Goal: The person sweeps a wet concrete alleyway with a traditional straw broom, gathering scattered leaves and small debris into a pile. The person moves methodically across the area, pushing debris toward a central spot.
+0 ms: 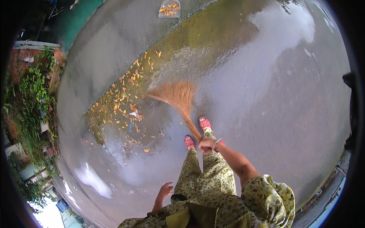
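A long straw broom [179,97] is held low by its handle in my right hand [207,144], whose fingers are wrapped round it. Its fanned bristles spread over the wet ground in front of my feet. To the left of the bristles, yellow fallen leaves [121,99] lie scattered, with a white scrap [134,114] and a thin blue piece [130,126] among them. My left hand [164,189] hangs beside my left thigh, holding nothing, its fingers loosely curled but apart.
A dustpan-like clear container [169,9] with leaves in it stands at the far edge. Plants [32,89] grow along a brick planter [19,62] on the left. Wet concrete [281,114] with puddles surrounds my red sandals [204,122].
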`<state>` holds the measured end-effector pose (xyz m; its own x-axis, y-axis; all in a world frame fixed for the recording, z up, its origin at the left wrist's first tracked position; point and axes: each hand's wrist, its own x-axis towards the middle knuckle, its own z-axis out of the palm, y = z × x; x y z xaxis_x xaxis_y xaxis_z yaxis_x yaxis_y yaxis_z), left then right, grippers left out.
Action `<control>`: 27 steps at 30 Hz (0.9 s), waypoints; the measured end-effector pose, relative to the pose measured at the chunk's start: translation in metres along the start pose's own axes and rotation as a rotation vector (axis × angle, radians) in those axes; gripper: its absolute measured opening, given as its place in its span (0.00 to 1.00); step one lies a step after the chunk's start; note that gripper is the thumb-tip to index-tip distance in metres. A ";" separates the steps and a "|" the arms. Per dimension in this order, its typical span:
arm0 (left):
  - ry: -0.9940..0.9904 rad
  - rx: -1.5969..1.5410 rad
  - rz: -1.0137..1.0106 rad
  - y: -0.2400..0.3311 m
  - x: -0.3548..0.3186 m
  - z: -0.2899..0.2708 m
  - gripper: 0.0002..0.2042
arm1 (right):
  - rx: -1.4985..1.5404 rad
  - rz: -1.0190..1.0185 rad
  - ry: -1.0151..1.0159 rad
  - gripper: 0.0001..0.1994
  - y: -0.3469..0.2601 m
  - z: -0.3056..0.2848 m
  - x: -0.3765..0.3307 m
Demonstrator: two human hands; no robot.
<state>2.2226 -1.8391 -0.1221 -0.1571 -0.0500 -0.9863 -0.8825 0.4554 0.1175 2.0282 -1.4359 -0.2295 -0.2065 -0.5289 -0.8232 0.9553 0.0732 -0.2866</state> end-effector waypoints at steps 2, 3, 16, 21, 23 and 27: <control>-0.065 0.237 0.281 0.062 0.007 0.011 0.19 | 0.236 0.015 -0.001 0.06 -0.033 -0.045 -0.045; -0.030 0.291 0.391 0.088 0.010 0.011 0.19 | 0.340 -0.083 -0.017 0.07 -0.051 -0.061 -0.081; 0.260 0.099 0.241 0.127 0.054 -0.043 0.21 | 0.478 -0.466 0.655 0.07 -0.164 -0.289 -0.185; 0.090 -0.298 0.087 0.058 0.118 -0.042 0.21 | 0.418 -0.416 0.721 0.07 -0.267 -0.370 -0.061; -0.062 -0.460 0.043 0.038 0.112 -0.028 0.21 | 0.167 -0.178 0.796 0.09 -0.253 -0.360 0.005; -0.122 -0.506 0.075 0.058 0.060 -0.045 0.22 | -0.261 0.038 0.662 0.23 -0.215 -0.162 0.074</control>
<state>2.1421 -1.8560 -0.1688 -0.2017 0.0840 -0.9758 -0.9793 -0.0344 0.1994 1.7729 -1.3532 -0.3080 -0.3386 0.0962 -0.9360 0.8995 0.3250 -0.2920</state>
